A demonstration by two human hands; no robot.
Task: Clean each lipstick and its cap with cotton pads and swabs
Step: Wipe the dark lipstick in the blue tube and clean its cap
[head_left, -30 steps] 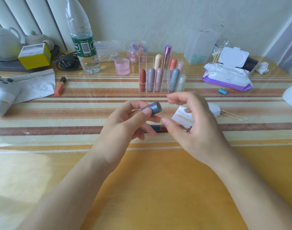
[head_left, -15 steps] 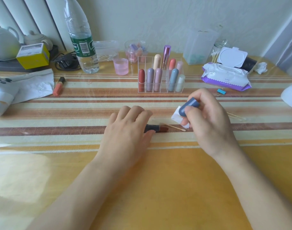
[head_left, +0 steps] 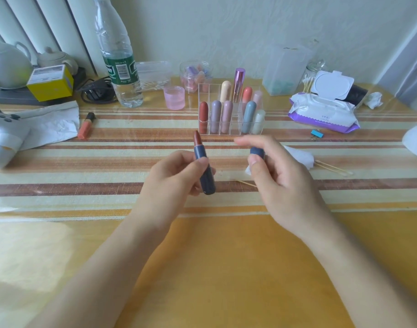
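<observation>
At the centre of the frame, just above the striped cloth, your left hand (head_left: 172, 178) holds the navy lipstick (head_left: 207, 179) nearly upright, its top leaning a little to the left. The fingers are curled round the lower barrel and the thumb presses on its front, so the reddish-brown bullet (head_left: 197, 138) stands bare above your grip. Just to the right, your right hand (head_left: 283, 183) pinches the matching cap (head_left: 257, 152) between thumb and curled fingers, while the forefinger sticks out to the left, too blurred to read closely. The two pieces are near each other but apart. Behind the right hand lies a white cotton pad (head_left: 301, 156), with two cotton swabs (head_left: 333, 168) just right of it and a single swab (head_left: 246, 183) on the cloth between your hands.

Both pieces look light and stiff, smooth plastic that is likely to be slippery, so grip the barrel low, as you do, and take the cap by its sides. The bullet is the delicate part: I judge it soft and waxy, quick to smear or snap, so keep fingers and the cap's rim off it and wipe it only lightly. The pad is soft and limp, so take it by an edge. The swabs are thin sticks, best pinched mid-shaft.

At upper centre the clear organiser (head_left: 237, 124) holds the other capped lipsticks, and the wet wipes pack (head_left: 321, 114) sits at upper right
</observation>
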